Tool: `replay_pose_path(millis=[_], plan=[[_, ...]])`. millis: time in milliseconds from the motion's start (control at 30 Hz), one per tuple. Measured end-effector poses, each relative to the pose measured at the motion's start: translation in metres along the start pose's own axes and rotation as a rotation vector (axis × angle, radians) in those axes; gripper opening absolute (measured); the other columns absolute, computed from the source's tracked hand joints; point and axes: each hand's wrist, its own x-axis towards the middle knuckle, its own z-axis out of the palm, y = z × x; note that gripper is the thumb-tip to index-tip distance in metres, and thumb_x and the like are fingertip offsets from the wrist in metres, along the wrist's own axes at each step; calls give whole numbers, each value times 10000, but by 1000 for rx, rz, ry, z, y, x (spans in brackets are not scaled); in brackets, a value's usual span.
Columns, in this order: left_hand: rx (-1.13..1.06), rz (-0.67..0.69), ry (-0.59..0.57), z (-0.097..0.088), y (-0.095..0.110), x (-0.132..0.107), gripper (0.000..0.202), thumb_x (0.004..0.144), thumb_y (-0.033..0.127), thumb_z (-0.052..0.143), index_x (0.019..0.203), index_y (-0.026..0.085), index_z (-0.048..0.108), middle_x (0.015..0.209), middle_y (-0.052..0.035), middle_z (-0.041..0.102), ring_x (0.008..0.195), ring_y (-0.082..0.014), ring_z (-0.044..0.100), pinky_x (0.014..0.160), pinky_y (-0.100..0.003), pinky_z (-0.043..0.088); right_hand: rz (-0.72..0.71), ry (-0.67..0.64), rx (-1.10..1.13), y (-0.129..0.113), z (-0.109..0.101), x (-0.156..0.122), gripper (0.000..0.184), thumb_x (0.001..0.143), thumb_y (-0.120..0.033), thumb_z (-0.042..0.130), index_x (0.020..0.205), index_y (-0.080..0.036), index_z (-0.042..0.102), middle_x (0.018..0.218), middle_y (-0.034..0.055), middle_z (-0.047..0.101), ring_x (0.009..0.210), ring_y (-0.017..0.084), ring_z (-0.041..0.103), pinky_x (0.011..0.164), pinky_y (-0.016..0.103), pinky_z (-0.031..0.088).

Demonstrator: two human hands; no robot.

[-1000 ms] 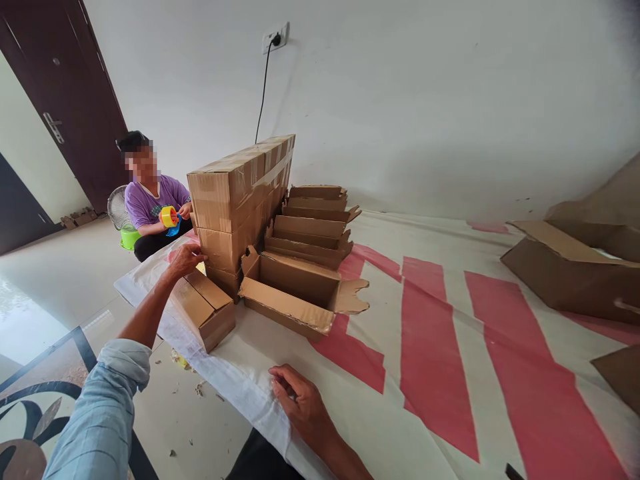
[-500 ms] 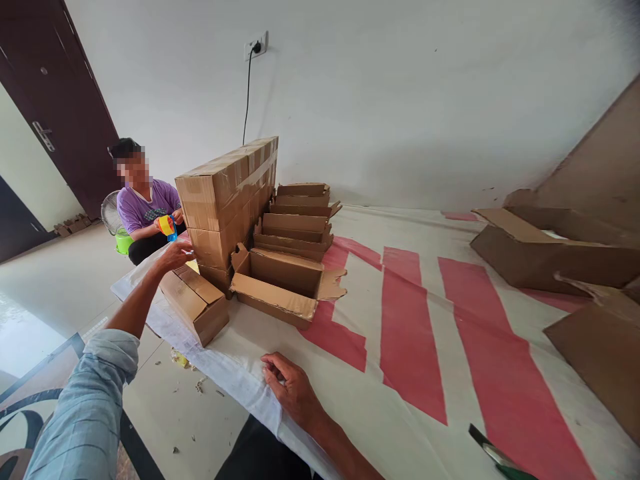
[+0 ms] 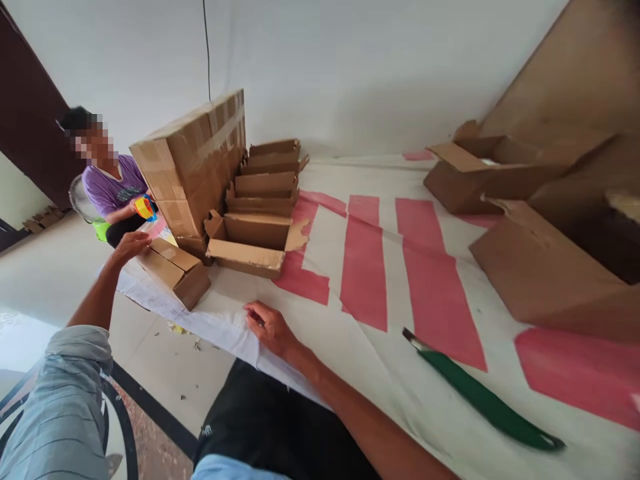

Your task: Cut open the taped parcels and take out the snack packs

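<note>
My left hand point(image 3: 133, 247) is at the far left end of a closed cardboard box point(image 3: 170, 272), which lies near the table's edge. Its fingers are stretched out by the box's top; whether they press on it I cannot tell. My right hand point(image 3: 270, 328) rests on the cloth-covered tabletop point(image 3: 320, 360) close to the front edge, its fingers loosely bent and apart from the thumb, with nothing visible in them. An open-topped cardboard box point(image 3: 247, 257) stands just beyond the closed one.
Taped cartons point(image 3: 187, 153) are stacked behind the closed box, beside several open boxes point(image 3: 265, 187). A co-worker point(image 3: 113, 190) holds a yellow-and-blue tape dispenser point(image 3: 145, 208). A long green-handled tool point(image 3: 485, 393) lies at right, before large open cartons point(image 3: 555, 267).
The view has swung down and to the right, bringing the whole green-handled tool into sight. My left hand has come back from the carton stack to the closed box's end. My right hand stays on the cloth.
</note>
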Motion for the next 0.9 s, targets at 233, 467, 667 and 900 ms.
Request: replay_pose_path(millis=[233,467,667,900], plan=[[63,-54,-97,15,-7,-12,427,752,505,848,988,153,794,876,-54,774,855,-233,673,830,-355,553,1,314,-89,-1,-67,-32,198,953,-299,557,1051,-229,714,956,50,731,877,212,696,845,360,601],[175,-40,-33,24,-15,-36,426,959,322,671,1300,74,723,1039,-61,756,910,-186,600,907,-343,503,118,436,-231,5,-114,-104,171,955,-338,601,1025,-233,717,923,39,754,826,208,710,813,365,619],[226,8,-58,38,-4,-65,439,958,396,669,1287,111,728,1024,-49,735,907,-191,623,877,-326,508,216,532,-217,1,-119,-125,219,941,-407,639,1026,-226,728,911,35,768,831,211,724,819,373,619],[244,180,-132,79,12,-110,414,955,417,650,1267,154,719,1086,-51,713,1019,-210,658,944,-342,513,217,509,-192,-3,-114,-127,235,914,-372,675,1070,-209,743,956,68,782,854,200,731,841,361,612]])
